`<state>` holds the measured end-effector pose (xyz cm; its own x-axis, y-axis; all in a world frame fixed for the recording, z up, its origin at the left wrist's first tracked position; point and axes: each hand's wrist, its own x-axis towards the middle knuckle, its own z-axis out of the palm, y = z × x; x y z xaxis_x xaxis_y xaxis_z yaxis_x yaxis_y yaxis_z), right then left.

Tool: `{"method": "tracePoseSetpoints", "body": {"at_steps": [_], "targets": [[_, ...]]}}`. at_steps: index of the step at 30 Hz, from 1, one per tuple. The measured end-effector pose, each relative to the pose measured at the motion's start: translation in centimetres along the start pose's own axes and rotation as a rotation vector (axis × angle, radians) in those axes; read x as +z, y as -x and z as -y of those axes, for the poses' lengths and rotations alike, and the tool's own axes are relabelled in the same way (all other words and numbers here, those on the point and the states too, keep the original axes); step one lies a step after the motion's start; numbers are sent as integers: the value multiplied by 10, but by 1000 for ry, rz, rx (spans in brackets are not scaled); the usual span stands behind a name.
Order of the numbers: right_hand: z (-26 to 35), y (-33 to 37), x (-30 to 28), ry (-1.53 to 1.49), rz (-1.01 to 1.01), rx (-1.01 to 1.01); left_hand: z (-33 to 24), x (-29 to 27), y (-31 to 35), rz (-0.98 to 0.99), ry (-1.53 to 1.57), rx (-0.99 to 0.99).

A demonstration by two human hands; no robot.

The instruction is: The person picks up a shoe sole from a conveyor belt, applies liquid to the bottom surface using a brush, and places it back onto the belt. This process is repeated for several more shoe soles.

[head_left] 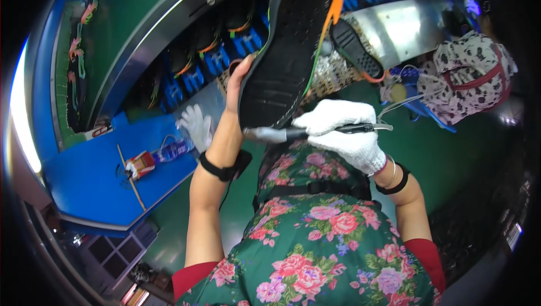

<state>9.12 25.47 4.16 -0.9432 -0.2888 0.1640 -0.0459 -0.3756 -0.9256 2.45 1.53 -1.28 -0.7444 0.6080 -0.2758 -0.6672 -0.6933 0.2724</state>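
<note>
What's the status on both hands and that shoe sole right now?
Left hand bare, gripping black shoe sole upright. Right hand gloved, holding brush at the sole's lower end. Nothing between them.

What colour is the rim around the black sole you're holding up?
The rim of the sole is orange, with green along the edge; head view shows it best.

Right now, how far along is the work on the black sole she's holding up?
In hand: the bare left hand holds up the black shoe sole with orange-green rim, and the white-gloved right hand puts a pen-like tool to its lower edge. No finished mark is visible. Left: a second black sole behind it; others on blue holders.
</note>
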Motion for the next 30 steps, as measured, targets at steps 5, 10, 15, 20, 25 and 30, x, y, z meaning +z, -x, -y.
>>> {"method": "tracePoseSetpoints", "body": {"at_steps": [5,10,15,20,25,30], "targets": [[9,-30,-53,648,20,-358,27,-1,4,61,151,-2],[15,-64,-66,1072,-148,-643,41,-14,9,124,110,-82],[5,-29,-18,660,179,-426,33,-13,31,-151,82,98],[-1,-4,-24,-183,-282,6,-7,9,85,277,-23,338],[-26,-17,-31,-300,-337,136,-156,26,112,441,-286,614],[-65,-14,-13,-193,-268,315,-259,5,113,170,729,874]]}}
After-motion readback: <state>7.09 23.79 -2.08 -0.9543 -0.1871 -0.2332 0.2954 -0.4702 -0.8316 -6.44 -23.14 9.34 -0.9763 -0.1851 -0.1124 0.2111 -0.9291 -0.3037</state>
